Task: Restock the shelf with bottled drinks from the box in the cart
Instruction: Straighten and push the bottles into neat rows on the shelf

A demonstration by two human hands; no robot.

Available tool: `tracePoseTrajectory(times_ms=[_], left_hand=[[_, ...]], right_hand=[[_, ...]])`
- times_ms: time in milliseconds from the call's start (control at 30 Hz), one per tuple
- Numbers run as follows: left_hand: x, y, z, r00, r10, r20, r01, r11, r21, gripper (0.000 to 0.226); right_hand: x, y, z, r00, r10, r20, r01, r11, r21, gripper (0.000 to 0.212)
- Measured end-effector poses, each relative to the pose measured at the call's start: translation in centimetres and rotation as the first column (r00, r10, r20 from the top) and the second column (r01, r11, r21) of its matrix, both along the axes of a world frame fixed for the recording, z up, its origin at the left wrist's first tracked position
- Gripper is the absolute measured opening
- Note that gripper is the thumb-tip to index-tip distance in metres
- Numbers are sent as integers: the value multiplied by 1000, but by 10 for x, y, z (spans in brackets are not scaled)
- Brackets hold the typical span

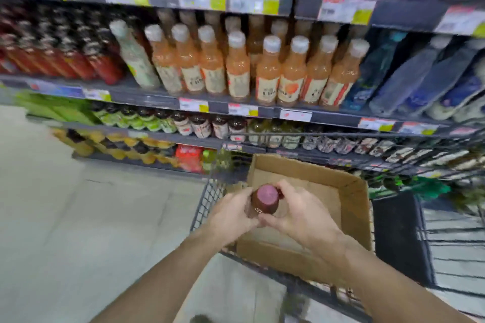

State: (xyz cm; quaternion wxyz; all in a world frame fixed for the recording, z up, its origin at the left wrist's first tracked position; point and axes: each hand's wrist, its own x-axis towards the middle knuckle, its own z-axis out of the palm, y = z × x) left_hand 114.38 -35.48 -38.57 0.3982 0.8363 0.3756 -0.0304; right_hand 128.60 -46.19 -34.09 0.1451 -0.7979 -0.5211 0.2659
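Both hands hold one bottle (pixel 264 201) above the near left corner of the cardboard box (pixel 351 191), which sits in the wire cart (pixel 207 199). The bottle is seen almost from above: a round pinkish-purple cap on a dark reddish-brown body, with a small patch of pale dots on the side facing the camera. The left hand (pixel 231 214) has its fingers curled round the bottle's left side; the right hand (pixel 299 214) wraps its fingers over the right side, the thumb lying low across the front. The two hands touch just below the bottle.

The box is open at the top, its brown walls standing up around a bare floor panel; the far wall lies close to the cart's front rim. The cart's left mesh side stands just left of the left hand, and beyond it lies pale floor (pixel 78 217) running to the base of the shelving.

Straight ahead, the shelf (pixel 157 98) carries a row of orange bottles (pixel 237 71) with white caps, packed shoulder to shoulder to the shelf edge. Red bottles (pixel 86 60) stand to their left, blue ones (pixel 409 78) to their right. The picture is blurred, so the price tags along the shelf edges cannot be read
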Motion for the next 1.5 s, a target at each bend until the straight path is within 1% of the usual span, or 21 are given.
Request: tracePoseTrajectory(times_ms=[67, 167, 267, 333, 433, 533, 733, 867, 1000, 1067, 1167, 1233, 1367, 1500], left_hand=[[-31, 20, 34, 997, 26, 79, -29, 999, 35, 57], [-81, 49, 82, 971, 87, 221, -97, 995, 33, 55], [-130, 73, 124, 936, 166, 311, -192, 980, 55, 57], [-161, 89, 147, 893, 232, 387, -269, 962, 44, 57], [-202, 110, 181, 828, 297, 476, -348, 937, 20, 50], [-233, 129, 215, 775, 323, 543, -386, 923, 2, 40], [-264, 173, 264, 665, 380, 643, -449, 891, -62, 34], [-271, 204, 286, 544, 425, 724, -466, 870, -161, 23], [-269, 251, 302, 490, 446, 749, -461, 862, -212, 26], [-265, 278, 309, 481, 436, 760, -450, 867, -213, 28], [-257, 321, 315, 501, 407, 764, -425, 885, -192, 26], [-250, 351, 320, 525, 366, 768, -388, 907, -166, 24], [-229, 401, 330, 570, 263, 778, -333, 940, -74, 26], [-203, 434, 334, 602, 208, 771, -304, 952, -20, 34]], right_hand=[[-25, 22, 31, 997, 60, 45, -63, 996, 64, 56], [-67, 57, 71, 985, 128, 112, -145, 976, 163, 62], [-112, 91, 106, 979, 155, 129, -187, 937, 294, 66], [-139, 112, 128, 982, 155, 104, -183, 907, 378, 68], [-175, 143, 160, 984, 178, 29, -172, 871, 460, 66], [-201, 175, 190, 977, 214, -21, -172, 836, 521, 62], [-234, 235, 237, 963, 254, -87, -145, 764, 628, 58], [-246, 275, 251, 949, 268, -166, -85, 726, 682, 49], [-251, 322, 255, 916, 266, -301, 39, 687, 725, 25], [-250, 348, 255, 901, 264, -344, 91, 661, 745, 21], [-244, 388, 256, 884, 242, -399, 160, 646, 747, 24], [-238, 409, 258, 893, 226, -390, 166, 640, 751, 24], [-226, 438, 256, 912, 168, -374, 206, 601, 772, 33], [-219, 455, 253, 929, 38, -367, 277, 583, 763, 41]])
